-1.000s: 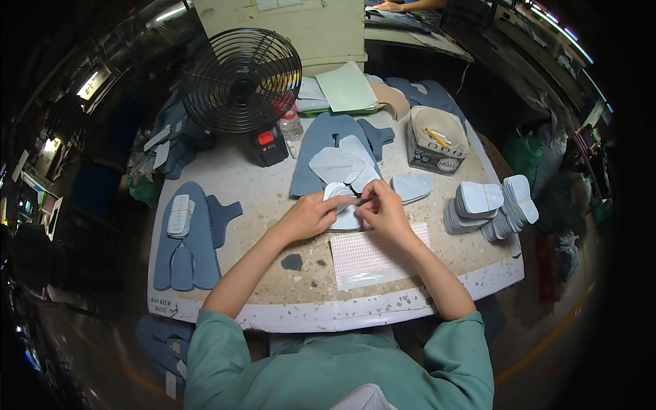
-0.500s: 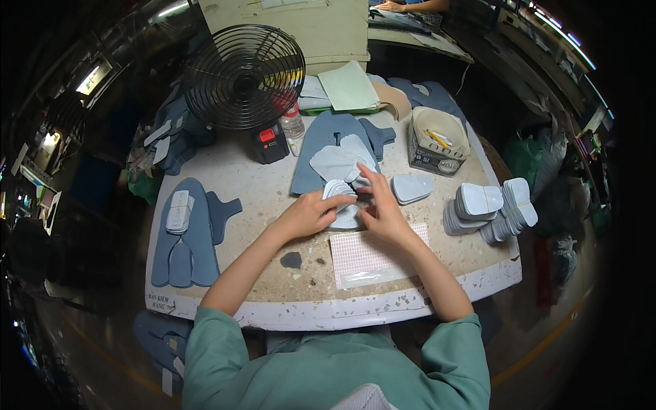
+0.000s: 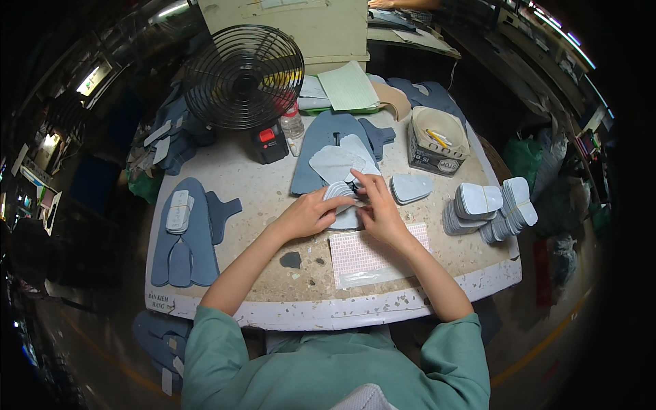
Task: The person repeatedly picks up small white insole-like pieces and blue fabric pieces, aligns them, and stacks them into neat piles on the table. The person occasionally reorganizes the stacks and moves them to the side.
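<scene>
My left hand (image 3: 309,210) is closed on a fanned stack of pale grey, round-ended cut pieces (image 3: 337,192), its index finger lying across their edges. Close on the other side, my right hand (image 3: 383,217) bends its fingers toward the thumb at the stack's edge. What sits between those fingertips is too small to make out. Just beyond, loose pale pieces (image 3: 331,162) lie on larger blue-grey cut sheets (image 3: 321,130). Under the hands, another pale piece (image 3: 347,220) rests on the table. A sheet of small printed labels (image 3: 372,256) lies nearer me, partly beneath my right forearm.
A black fan (image 3: 244,78) stands at the back left beside a clear bottle (image 3: 292,124). Tied stacks of pale pieces (image 3: 475,205) are at right, below a box (image 3: 437,154) with pens. Blue-grey parts (image 3: 198,253) carry a banded bundle (image 3: 179,210) at left.
My right fingers have come down and drawn in toward the thumb at the stack's edge. My left hand keeps its grip on the fanned pieces almost without moving.
</scene>
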The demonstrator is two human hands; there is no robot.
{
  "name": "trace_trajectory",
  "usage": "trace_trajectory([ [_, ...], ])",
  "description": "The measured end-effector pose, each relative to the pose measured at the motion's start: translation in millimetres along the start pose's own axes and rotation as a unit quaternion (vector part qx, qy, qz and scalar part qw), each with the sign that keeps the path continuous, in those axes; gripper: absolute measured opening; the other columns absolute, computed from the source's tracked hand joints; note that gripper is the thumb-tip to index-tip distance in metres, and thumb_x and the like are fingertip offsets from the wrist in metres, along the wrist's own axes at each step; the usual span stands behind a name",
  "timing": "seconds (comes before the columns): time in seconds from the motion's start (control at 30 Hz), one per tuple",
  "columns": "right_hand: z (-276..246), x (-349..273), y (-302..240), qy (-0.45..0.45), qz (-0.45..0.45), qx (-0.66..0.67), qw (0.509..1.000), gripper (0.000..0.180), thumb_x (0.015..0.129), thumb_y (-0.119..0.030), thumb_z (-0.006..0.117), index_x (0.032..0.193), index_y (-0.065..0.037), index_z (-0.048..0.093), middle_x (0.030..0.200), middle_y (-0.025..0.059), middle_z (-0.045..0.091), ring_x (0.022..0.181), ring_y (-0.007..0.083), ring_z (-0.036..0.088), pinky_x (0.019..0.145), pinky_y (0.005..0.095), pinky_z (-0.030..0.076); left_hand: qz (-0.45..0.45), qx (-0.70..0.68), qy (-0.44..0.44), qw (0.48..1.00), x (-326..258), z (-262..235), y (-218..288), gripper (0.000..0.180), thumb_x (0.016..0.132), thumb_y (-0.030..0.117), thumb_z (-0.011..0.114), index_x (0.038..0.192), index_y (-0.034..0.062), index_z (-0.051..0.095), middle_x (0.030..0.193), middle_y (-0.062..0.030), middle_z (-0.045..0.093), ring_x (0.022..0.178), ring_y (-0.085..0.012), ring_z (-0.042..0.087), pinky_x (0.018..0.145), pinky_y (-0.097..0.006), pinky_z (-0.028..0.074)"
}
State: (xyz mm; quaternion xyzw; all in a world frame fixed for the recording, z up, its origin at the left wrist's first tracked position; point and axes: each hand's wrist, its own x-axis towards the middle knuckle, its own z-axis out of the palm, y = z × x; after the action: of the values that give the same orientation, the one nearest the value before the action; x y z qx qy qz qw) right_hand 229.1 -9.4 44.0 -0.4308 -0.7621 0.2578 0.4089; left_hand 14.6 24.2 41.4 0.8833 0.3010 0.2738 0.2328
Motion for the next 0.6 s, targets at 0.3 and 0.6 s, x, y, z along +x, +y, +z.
trace_trajectory([
  [0.3,8,-2,4,0.013,-0.009,-0.021,1.000,0.073,0.075,0.017,0.051,0.141,-0.011,0.042,0.125,0.0205,0.044,0.102,0.0368,0.059,0.084,0.0406,0.051,-0.008,0.004,-0.029,1.000,-1,-3,2,0.034,0.072,0.013,0.076,0.105,0.0146,0.066,0.106,-0.0149,0.063,0.094,-0.0341,0.065,0.082,-0.039,0.052],
  [0.6,0,2,15,-0.020,0.283,0.308,0.908,0.036,0.099,-0.025,0.052,0.127,-0.004,0.055,0.090,0.0105,0.063,0.071,0.0157,0.065,0.061,0.0278,0.056,0.005,-0.034,0.004,0.999,1,-9,-1,0.046,0.072,0.017,0.076,0.116,0.0153,0.061,0.108,-0.0133,0.063,0.087,-0.0262,0.065,0.076,-0.033,0.052],
])
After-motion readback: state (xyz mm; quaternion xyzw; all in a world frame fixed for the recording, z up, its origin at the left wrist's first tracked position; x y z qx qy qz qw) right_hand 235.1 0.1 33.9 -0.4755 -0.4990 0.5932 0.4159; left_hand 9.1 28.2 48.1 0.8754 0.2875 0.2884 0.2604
